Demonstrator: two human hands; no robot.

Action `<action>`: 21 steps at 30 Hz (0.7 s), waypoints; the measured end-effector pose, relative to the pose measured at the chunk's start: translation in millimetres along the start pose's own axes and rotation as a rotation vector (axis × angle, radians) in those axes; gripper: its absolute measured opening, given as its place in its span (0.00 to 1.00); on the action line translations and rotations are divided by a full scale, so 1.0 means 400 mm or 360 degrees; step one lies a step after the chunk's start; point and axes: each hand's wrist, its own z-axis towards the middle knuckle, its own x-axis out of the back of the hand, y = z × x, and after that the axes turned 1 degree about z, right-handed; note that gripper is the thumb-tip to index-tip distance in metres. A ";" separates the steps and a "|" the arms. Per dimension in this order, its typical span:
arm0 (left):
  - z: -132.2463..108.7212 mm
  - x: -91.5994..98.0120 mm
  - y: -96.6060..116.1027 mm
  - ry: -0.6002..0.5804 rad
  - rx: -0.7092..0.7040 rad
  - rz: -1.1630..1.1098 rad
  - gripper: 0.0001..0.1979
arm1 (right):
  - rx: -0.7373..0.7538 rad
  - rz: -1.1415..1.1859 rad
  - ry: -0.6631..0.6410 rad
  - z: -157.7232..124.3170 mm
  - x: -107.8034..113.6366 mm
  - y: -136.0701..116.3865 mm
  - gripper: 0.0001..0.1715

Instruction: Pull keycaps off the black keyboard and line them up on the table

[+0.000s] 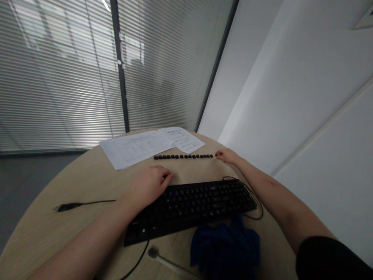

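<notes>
Here, the keycap row (pixel 183 156) runs left-right; right hand (pixel 227 156) touches its end.

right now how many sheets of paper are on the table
2: a large sheet on the left and a smaller sheet angled at its right end, both behind the keycap row. Others may lie hidden beneath.

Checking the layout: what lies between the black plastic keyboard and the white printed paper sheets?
In the head view, a straight row of small black keycaps lies between the keyboard and the sheets; the right hand is at its right end.
</notes>
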 end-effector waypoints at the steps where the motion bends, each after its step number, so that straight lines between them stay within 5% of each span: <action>1: 0.000 -0.002 -0.001 0.0005 0.0000 -0.0012 0.16 | 0.0003 -0.0006 -0.0011 0.008 -0.002 0.000 0.14; 21: 0.009 -0.004 -0.009 -0.0072 0.0041 0.0114 0.17 | -0.0058 0.0276 0.0063 0.038 -0.045 0.047 0.18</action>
